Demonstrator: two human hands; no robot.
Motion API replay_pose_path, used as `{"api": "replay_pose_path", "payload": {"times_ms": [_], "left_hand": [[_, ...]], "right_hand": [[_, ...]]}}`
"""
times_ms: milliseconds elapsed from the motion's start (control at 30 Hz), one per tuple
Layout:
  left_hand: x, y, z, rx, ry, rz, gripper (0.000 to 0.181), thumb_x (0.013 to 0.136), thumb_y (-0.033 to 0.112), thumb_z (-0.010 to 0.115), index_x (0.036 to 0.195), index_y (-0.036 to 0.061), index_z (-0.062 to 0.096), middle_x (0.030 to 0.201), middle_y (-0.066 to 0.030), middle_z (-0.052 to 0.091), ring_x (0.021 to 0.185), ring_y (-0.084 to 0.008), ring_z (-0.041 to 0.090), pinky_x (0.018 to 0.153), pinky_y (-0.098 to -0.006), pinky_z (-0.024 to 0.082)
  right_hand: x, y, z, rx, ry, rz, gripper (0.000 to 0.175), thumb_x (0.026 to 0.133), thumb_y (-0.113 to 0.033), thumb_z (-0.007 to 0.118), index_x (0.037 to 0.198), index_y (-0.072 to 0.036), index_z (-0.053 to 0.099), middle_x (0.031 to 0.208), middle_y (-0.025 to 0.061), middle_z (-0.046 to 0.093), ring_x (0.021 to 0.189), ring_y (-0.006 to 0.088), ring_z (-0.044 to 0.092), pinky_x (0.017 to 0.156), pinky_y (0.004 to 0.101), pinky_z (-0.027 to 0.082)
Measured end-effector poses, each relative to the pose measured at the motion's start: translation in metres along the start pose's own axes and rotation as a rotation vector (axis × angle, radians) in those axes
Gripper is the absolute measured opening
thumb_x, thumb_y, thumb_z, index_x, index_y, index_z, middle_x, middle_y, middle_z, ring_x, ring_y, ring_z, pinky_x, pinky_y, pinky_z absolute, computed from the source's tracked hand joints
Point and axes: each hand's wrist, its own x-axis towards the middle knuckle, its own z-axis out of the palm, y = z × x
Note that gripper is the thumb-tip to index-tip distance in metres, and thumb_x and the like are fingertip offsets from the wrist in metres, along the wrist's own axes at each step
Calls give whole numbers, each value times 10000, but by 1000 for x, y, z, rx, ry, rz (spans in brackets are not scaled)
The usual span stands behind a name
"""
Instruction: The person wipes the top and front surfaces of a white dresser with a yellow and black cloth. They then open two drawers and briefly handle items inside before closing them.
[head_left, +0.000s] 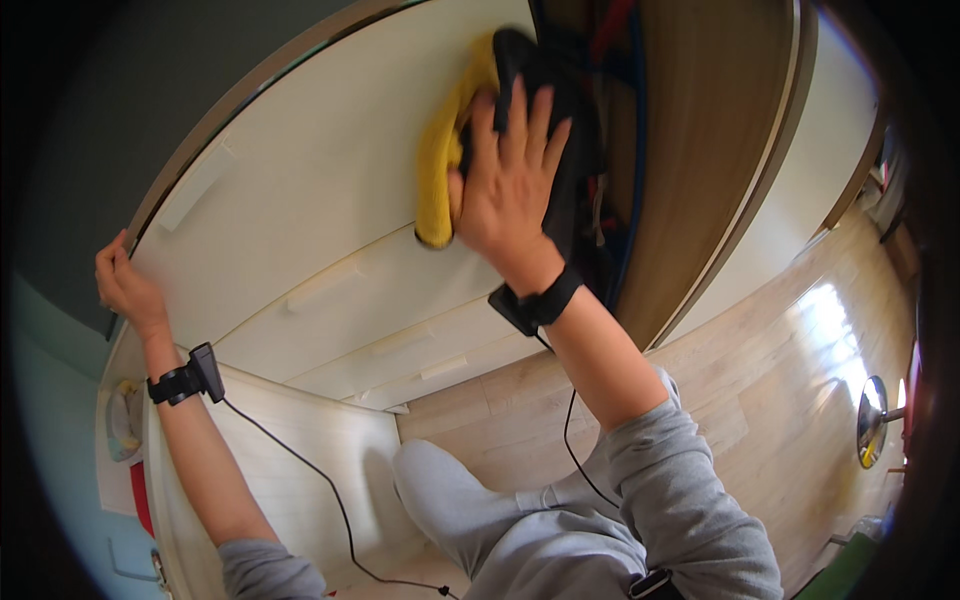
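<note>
My right hand (506, 176) lies palm down, fingers spread, against a dark bundle of fabric (574, 142). Along the thumb side runs a yellow knitted piece (435, 180) with a dark end; whether it joins the dark fabric I cannot tell. Both are in front of or beside the white drawer fronts of a chest of drawers (315, 172). At the far left, my left hand (131, 289) has its fingers curled over the wood-coloured edge (169, 169) of the chest's top. Each wrist wears a black strap with a small device and a cable.
A wood-grain panel (697, 157) rises right of the dark fabric. Low on the left is a white panel (307, 442). My bent leg (450, 487) is close to the drawers, above a wood-look floor (750, 420). A round mirror-like object (871, 421) stands far right.
</note>
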Motion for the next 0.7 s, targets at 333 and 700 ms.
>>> {"api": "replay_pose_path", "payload": {"times_ms": [333,700], "left_hand": [[-2,-14,1,13,-54,-103,294,1084,163,524,1152,34,779,1136,-125,775,1034,-295,700,936,-396,531],[-1,-19,1,14,31,-47,348,1107,201,484,1149,25,781,1181,-154,776,1084,-331,707,962,-424,536]], "right_hand": [[-241,38,6,116,-373,16,567,804,-338,736,1285,-45,668,1295,210,595,1198,482,543,1040,685,416],[-54,31,7,111,-59,160,776,815,-228,630,1504,89,466,1375,300,513,1305,489,479,1178,616,350]]}}
